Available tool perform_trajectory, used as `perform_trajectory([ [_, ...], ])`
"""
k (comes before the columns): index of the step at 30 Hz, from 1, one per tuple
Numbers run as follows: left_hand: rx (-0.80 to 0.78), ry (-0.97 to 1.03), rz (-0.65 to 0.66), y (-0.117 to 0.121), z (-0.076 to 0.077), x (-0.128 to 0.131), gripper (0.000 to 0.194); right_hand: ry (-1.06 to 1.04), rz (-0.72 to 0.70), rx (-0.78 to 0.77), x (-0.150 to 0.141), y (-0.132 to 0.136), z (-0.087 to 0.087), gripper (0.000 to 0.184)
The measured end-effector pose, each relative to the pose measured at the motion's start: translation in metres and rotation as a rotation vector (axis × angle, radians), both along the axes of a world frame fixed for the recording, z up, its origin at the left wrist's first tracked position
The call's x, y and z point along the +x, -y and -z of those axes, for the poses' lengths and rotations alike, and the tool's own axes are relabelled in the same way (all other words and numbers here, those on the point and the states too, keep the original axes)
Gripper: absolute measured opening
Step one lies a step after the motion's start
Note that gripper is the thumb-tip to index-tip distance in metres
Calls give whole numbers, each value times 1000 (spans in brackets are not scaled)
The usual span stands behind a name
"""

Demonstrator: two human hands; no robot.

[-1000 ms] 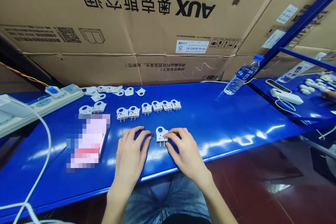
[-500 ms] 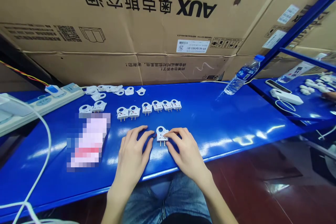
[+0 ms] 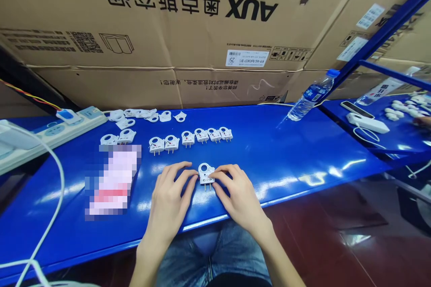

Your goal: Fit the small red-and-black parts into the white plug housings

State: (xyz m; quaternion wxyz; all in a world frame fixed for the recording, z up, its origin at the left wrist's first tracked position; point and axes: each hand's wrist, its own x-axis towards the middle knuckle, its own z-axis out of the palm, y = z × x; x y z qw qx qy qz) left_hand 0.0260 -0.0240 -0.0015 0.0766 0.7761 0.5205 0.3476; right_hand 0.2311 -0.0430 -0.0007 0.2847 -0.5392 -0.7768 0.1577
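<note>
A white two-pin plug [image 3: 206, 172] with a round hole lies on the blue table [image 3: 286, 152] near its front edge, pins toward me. My left hand [image 3: 168, 206] rests on the table with its fingertips closed against the plug's left side. My right hand [image 3: 239, 199] has its fingertips curled onto the plug's right side. Just beyond, a row of several similar plugs [image 3: 187, 138] lies side by side. Farther back is a loose cluster of white plug covers [image 3: 148, 115].
A blurred flat box [image 3: 112, 181] lies left of my hands. A power strip [image 3: 50, 134] and a white cable [image 3: 57, 197] sit at the far left. Cardboard boxes [image 3: 188, 31] wall the back. A water bottle [image 3: 310, 95] leans right. Another person's hand [image 3: 422, 121] shows on the neighbouring table.
My left fingertips, which carried a small red piece, slid right up to the plug. The red piece no longer shows. The right hand stayed on the plug.
</note>
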Motion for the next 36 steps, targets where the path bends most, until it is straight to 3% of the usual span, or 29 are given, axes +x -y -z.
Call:
perform_trajectory([
  [14,45,38,72,0,-3,3,14,-59,-44,29,1,1,-1,21],
  [36,29,35,38,1,-4,4,13,-151,-53,34,2,2,-2,20],
])
